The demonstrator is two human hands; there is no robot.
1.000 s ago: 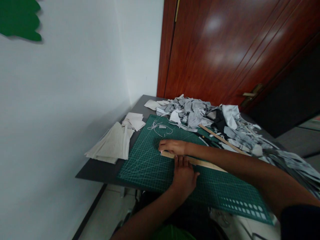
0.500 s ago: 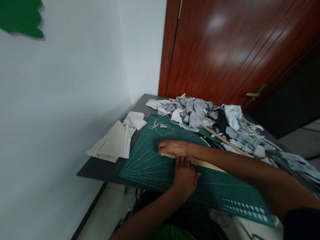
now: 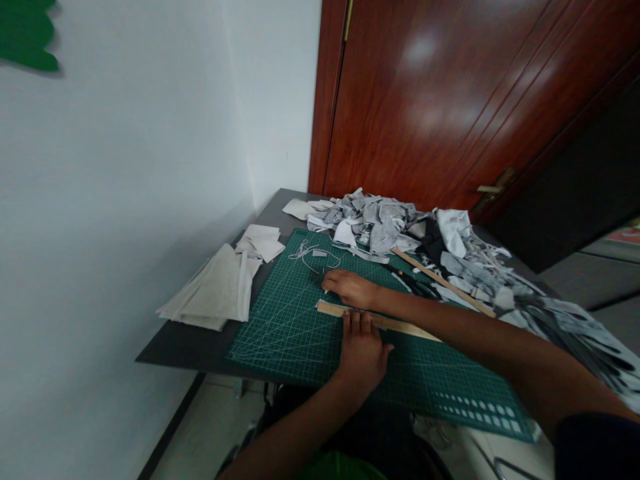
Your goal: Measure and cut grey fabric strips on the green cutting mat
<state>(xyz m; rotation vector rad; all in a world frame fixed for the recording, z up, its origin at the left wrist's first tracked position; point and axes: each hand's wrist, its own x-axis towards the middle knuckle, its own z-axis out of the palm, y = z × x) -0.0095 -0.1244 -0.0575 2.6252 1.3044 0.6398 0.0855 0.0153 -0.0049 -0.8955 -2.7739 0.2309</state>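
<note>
A wooden ruler lies slantwise across the green cutting mat, with a thin pale edge of material showing at its left end. My left hand presses it down with flat fingertips, the thumb out to the side. Just beyond the ruler, my right hand hovers over or rests on the mat with fingers pinched together. A small pale tip shows under those fingers; I cannot make out what it belongs to. White thin cord lies tangled beyond my right hand.
Grey and white fabric scraps are heaped along the back and right of the table. Black-handled scissors and a second wooden strip lie before them. Folded cream cloth sits at the left, near the wall.
My right hand has lifted off the ruler's left end and moved slightly away from me, uncovering that end. My left hand stays pressed on the ruler. The view has shifted slightly.
</note>
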